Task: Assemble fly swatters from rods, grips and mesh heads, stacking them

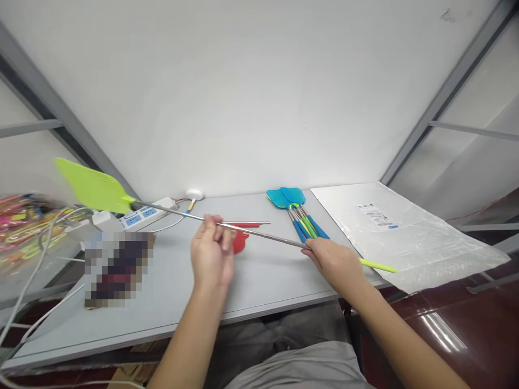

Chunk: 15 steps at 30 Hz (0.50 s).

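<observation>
A lime-green fly swatter (pixel 94 186) with a long metal shaft is held above the table, tilted, its head to the upper left. My left hand (pixel 213 251) is closed, fingers pinching the middle of the shaft. Farther down, my right hand (pixel 334 265) wraps round the green handle, whose end sticks out to the right. Behind the shaft lie a red handle with a metal rod (pixel 253 224) and a red swatter head (pixel 240 242), partly hidden by my left hand. Whether these two belong together, I cannot tell.
Several fly swatters with blue heads (pixel 292 197) are stacked at the table's back. A white plastic bag (pixel 365 227) overhangs the right edge. At left are a power strip (pixel 148 215), cables, a blurred-out object (pixel 119 270) and bagged colourful items (pixel 28 232). The table's front edge (pixel 284 308) is near my lap.
</observation>
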{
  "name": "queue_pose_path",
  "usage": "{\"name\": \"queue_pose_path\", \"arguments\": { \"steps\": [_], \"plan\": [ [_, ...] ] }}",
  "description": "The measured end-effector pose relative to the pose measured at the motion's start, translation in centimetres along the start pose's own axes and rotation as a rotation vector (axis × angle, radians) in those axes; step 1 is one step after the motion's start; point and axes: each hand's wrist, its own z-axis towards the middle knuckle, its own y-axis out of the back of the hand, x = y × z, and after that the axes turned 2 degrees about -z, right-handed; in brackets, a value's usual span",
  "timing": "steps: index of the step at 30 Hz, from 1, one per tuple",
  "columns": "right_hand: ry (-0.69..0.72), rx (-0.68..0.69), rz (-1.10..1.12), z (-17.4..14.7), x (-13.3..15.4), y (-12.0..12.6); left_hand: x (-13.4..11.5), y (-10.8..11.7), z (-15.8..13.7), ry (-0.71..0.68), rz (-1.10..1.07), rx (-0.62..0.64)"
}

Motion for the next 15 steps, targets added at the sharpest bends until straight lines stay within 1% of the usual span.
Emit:
{"name": "queue_pose_path", "arguments": {
  "steps": [1,4,7,9,12,13,15],
  "plan": [
    [-0.015,0.006,0.004,-0.3,-0.3,-0.1,-0.9,0.3,0.6,-0.056,-0.007,-0.021],
    [-0.013,0.015,-0.025,-1.1,-1.7,-0.1,-3.1,0.7,1.6,-0.147,-0.037,-0.048],
    [0.022,0.015,-0.096,-1.9,-4.0,0.3,-3.7,0.5,1.5,-0.172,-0.022,-0.025],
    [-0.002,-0.006,-0.128,-2.1,-5.6,0.4,-3.1,0.3,1.0,-0.143,0.001,-0.011],
    [-0.083,-0.043,-0.121,-2.1,-7.1,0.5,-1.2,-0.3,-0.2,-0.035,0.034,-0.009],
    [-0.100,-0.049,-0.113,-1.9,-7.0,0.5,-0.4,-0.6,-0.8,-0.004,0.038,-0.007],
    [-0.092,-0.054,-0.074,-1.3,-5.8,0.4,1.3,-1.2,-2.1,0.036,0.044,0.011]
  ]
}}
